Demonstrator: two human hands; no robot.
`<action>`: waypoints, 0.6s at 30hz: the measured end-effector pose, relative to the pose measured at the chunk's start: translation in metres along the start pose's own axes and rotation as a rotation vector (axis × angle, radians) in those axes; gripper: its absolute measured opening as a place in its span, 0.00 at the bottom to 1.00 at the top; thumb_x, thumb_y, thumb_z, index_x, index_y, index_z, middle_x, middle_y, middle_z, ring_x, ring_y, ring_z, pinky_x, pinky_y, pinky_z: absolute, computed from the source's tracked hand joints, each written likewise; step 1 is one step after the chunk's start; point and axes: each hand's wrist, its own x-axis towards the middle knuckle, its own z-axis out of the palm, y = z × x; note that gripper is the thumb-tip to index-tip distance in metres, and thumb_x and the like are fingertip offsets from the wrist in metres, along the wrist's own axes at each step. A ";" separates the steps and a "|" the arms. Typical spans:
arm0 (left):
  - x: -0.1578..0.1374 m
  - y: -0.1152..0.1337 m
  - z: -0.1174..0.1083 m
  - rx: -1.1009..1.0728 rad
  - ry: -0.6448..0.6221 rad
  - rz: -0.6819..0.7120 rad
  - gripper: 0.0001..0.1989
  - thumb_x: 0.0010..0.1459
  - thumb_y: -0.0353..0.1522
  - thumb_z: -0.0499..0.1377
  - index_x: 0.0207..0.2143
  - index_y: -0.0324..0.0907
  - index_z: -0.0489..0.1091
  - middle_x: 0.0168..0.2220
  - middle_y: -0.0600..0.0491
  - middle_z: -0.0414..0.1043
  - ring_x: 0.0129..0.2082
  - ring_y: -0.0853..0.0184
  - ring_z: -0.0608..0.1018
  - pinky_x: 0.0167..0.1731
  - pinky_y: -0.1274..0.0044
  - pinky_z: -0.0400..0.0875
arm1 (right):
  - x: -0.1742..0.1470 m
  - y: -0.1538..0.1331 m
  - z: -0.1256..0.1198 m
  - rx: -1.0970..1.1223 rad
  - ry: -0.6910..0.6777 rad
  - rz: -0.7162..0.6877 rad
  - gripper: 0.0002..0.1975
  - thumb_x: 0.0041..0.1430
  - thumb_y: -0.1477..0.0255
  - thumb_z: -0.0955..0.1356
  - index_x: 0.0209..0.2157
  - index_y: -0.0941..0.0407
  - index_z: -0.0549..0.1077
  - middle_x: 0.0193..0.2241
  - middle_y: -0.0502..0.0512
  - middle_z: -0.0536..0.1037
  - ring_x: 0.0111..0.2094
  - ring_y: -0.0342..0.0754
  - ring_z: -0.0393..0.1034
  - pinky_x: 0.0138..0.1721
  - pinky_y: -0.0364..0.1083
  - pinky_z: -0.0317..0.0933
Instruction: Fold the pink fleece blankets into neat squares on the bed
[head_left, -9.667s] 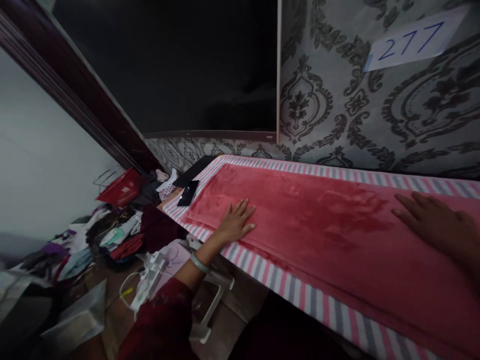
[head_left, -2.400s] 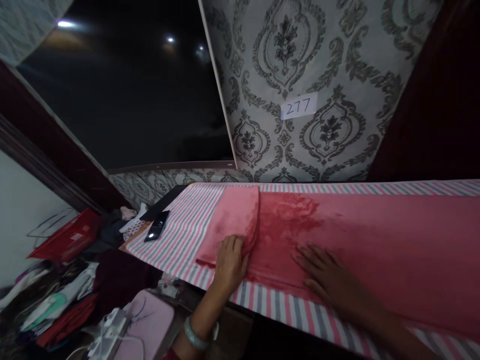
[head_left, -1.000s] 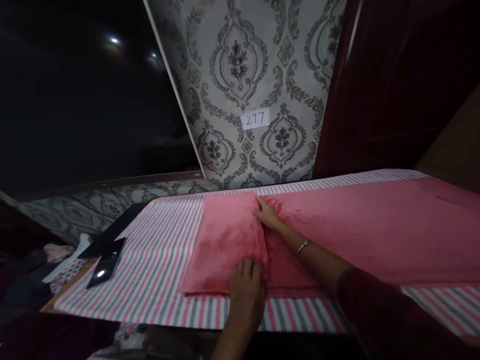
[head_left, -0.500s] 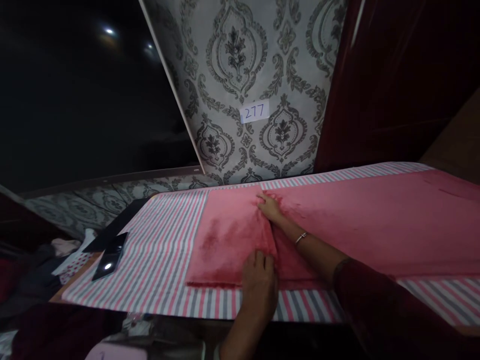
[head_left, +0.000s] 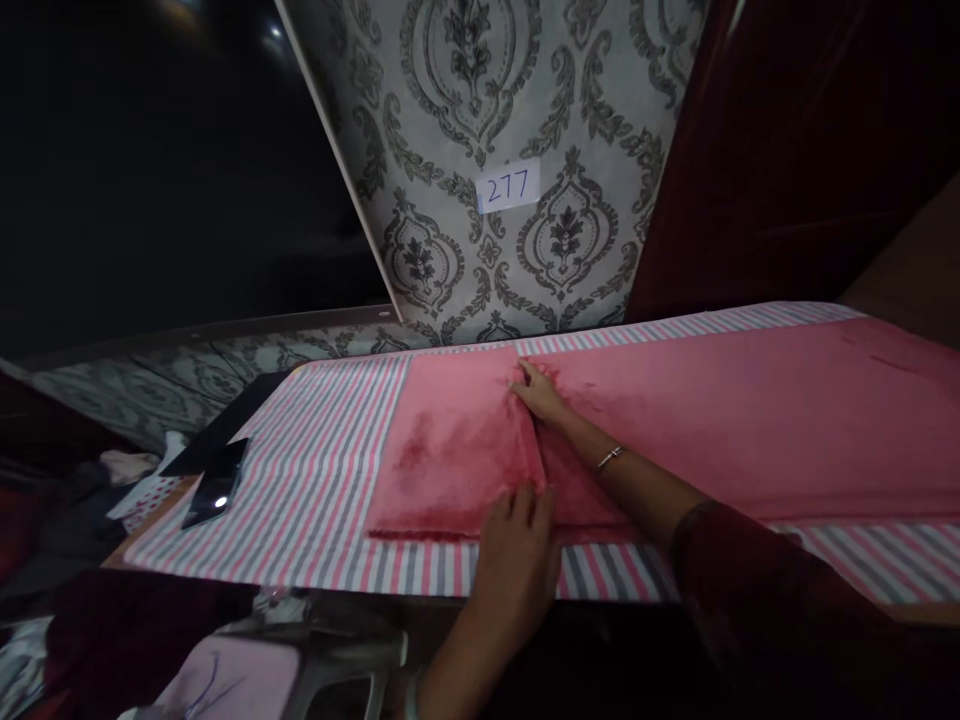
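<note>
A long pink plush cloth [head_left: 735, 420] lies along the table, with its left end folded over into a flap [head_left: 450, 450] of doubled fabric. Darker red patches show where the pile is brushed the other way. My left hand [head_left: 517, 550] grips the flap's right edge at the near side, fingers curled and their tips partly hidden. At the far end of that same edge, my right hand [head_left: 541, 395] holds the fabric between thumb and fingers. A bracelet [head_left: 610, 457] circles my right wrist.
Striped cloth [head_left: 300, 480] covers the table under the pink one. A dark phone [head_left: 219, 485] rests at the left, beside a black flat object [head_left: 229, 425]. A large screen [head_left: 187, 180] stands behind. A chair or stool [head_left: 247, 670] and heaped clothes [head_left: 135, 630] are below the near edge.
The whole scene sits higher in view as my head tips down, showing more of the chair. Both hands stay at the flap's right edge, with little visible change in the folds.
</note>
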 end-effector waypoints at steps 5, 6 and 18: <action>0.009 -0.064 -0.041 -0.080 0.072 -0.074 0.20 0.68 0.32 0.52 0.61 0.43 0.67 0.57 0.43 0.73 0.58 0.57 0.75 0.57 0.62 0.71 | -0.036 0.000 -0.011 0.128 -0.038 0.010 0.31 0.57 0.72 0.67 0.63 0.55 0.66 0.54 0.57 0.78 0.54 0.54 0.72 0.57 0.53 0.65; 0.013 -0.082 -0.045 -0.039 0.041 -0.121 0.22 0.68 0.33 0.52 0.62 0.41 0.66 0.61 0.40 0.70 0.61 0.54 0.72 0.59 0.61 0.69 | -0.046 0.000 -0.015 0.181 -0.054 0.043 0.32 0.57 0.72 0.67 0.64 0.55 0.65 0.51 0.57 0.79 0.51 0.54 0.74 0.54 0.54 0.68; 0.000 -0.149 -0.002 0.141 -0.205 -0.409 0.35 0.66 0.49 0.54 0.68 0.40 0.59 0.72 0.34 0.50 0.71 0.39 0.51 0.60 0.49 0.61 | -0.136 -0.010 -0.022 0.238 -0.266 -0.049 0.52 0.45 0.76 0.71 0.72 0.51 0.50 0.70 0.57 0.58 0.69 0.56 0.54 0.68 0.56 0.52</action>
